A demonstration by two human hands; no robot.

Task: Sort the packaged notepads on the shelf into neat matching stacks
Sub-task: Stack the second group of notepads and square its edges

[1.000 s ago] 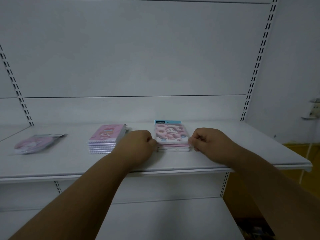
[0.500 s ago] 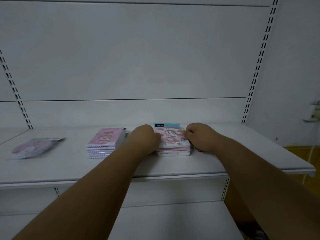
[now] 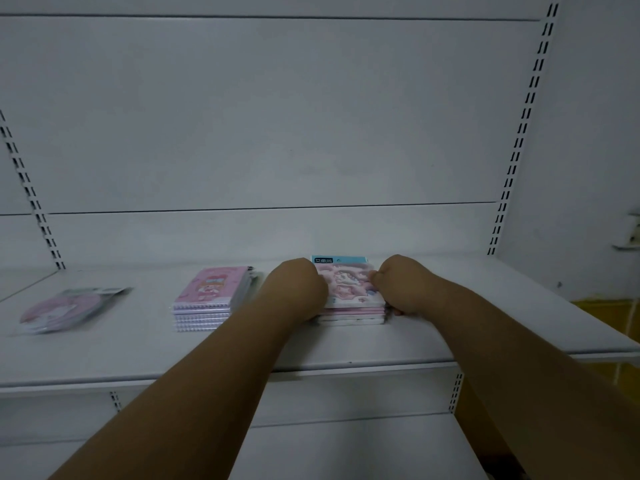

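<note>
A stack of packaged notepads with a pink cartoon cover and a blue header (image 3: 349,289) lies on the white shelf (image 3: 346,351). My left hand (image 3: 298,289) is curled against the stack's left side and my right hand (image 3: 398,285) against its right side, so both grip it. To the left sits a second stack of pink spiral notepads (image 3: 207,299), untouched. Further left a single round pink packaged notepad (image 3: 65,308) lies flat on its own.
The shelf's white back panel (image 3: 277,116) rises behind the stacks, with slotted uprights at the left (image 3: 31,199) and right (image 3: 519,133). A lower shelf (image 3: 346,448) shows below the front edge. A yellow surface (image 3: 609,317) lies past the shelf's right end.
Both hands have pushed the stack with the blue header further back on the shelf, and my arms reach further forward. The other two items have not moved.
</note>
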